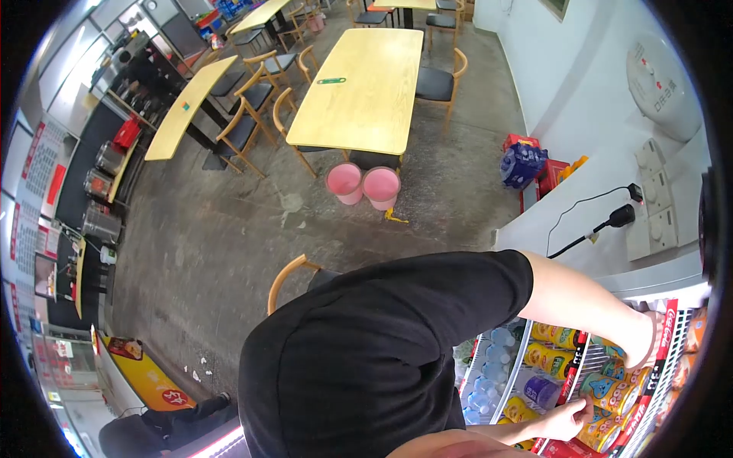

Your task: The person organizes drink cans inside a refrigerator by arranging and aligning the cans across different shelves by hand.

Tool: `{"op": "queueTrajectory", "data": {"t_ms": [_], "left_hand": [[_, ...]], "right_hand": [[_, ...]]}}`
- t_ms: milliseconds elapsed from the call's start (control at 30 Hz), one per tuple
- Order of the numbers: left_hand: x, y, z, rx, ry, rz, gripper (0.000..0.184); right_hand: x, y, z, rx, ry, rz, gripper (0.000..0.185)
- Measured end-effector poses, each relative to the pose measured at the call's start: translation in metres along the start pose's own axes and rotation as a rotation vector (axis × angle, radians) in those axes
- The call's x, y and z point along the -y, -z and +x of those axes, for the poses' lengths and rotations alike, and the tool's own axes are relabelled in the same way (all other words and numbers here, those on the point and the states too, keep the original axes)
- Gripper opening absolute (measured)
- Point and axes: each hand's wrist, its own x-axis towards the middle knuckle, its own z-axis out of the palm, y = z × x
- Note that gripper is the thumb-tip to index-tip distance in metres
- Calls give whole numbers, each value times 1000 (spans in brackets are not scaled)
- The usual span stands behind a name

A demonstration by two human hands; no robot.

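Note:
My left arm reaches over into the drinks cooler at the lower right. My left hand [645,341] is at a shelf edge by the red label strip [667,336], above yellow-orange cans [611,394]; its fingers are mostly hidden. Lower down, my right hand [566,420] has its fingers curled beside those cans. Whether it grips one does not show. Near its wrist stands a purple-labelled container [540,391]. Yellow cans [551,359] with green lettering form a row behind a red strip, and clear bottles [489,378] fill the row to their left.
A white wall carries sockets with a plugged-in black cable [617,217]. Two pink bins [382,188] stand by a long yellow table [359,91] with wooden chairs around it. Another chair [294,278] is close to my shoulder. A person in dark clothes [145,433] is at lower left.

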Motion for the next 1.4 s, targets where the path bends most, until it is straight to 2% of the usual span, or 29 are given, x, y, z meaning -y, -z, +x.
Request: {"op": "queueTrajectory", "data": {"t_ms": [67,100,167,200,233,267,300,367,467,533,600,667,700,800,833,867,900,933,1033,1067,1133,1233,1267,1333,1367,1400], "left_hand": [[1,-21,9,-117,-20,62,33],[2,-45,21,-249,-30,127,34],[13,-113,53,-677,35,355,37],[18,-141,61,-823,73,443,39],[12,-122,57,-960,100,426,41],[15,-102,53,-746,55,303,35],[0,23,-4,-102,16,74,32],[-10,73,-20,105,21,70,38],[-13,78,-24,42,-20,-20,32],[-16,89,-23,226,24,-46,28],[-18,101,-32,256,7,-5,20],[-19,121,-48,231,133,-190,16],[-7,82,-33,251,41,-161,16],[-13,103,-48,296,34,-11,21],[-15,109,-47,309,22,17,23],[-14,112,-44,335,6,37,25],[-19,121,-44,360,13,12,26],[-9,103,-41,359,-38,35,34],[-23,143,-31,703,119,-51,45],[2,113,-30,728,-57,126,42],[8,115,-27,767,-246,226,43],[-19,137,-21,931,-31,312,46],[-25,139,-21,945,35,316,46],[-10,124,-20,843,148,252,47],[-5,122,-16,922,117,287,57],[-17,133,-17,893,192,226,61]], "right_hand": [[-1,1,0,-5,31,-9,29],[0,3,0,-11,52,-40,28],[5,5,-2,-23,61,-52,27],[10,6,-4,-28,53,-36,27],[13,7,-5,-36,44,-20,26],[15,7,-6,-28,41,-10,26],[15,8,-6,-20,40,-3,26],[13,9,-5,-20,53,9,25],[15,8,-11,-40,114,59,20],[16,6,-13,-59,111,9,19],[15,6,-12,-29,99,61,16],[13,3,-14,-40,125,98,15],[16,1,-15,-66,192,128,13],[30,8,-18,-73,106,114,11],[16,0,-17,-65,43,312,11],[15,2,-16,-67,99,315,10],[18,5,-17,-62,65,301,9],[22,7,-15,-52,39,301,9],[23,7,-15,-30,5,322,8],[22,6,-13,-14,-1,351,8],[27,7,-12,-37,-13,386,7],[26,9,-16,-18,-20,372,7],[27,9,-15,-22,-13,382,8],[26,8,-9,-31,-2,389,8],[26,8,-10,-26,-9,385,8],[25,8,-11,-20,-14,382,8]]}}
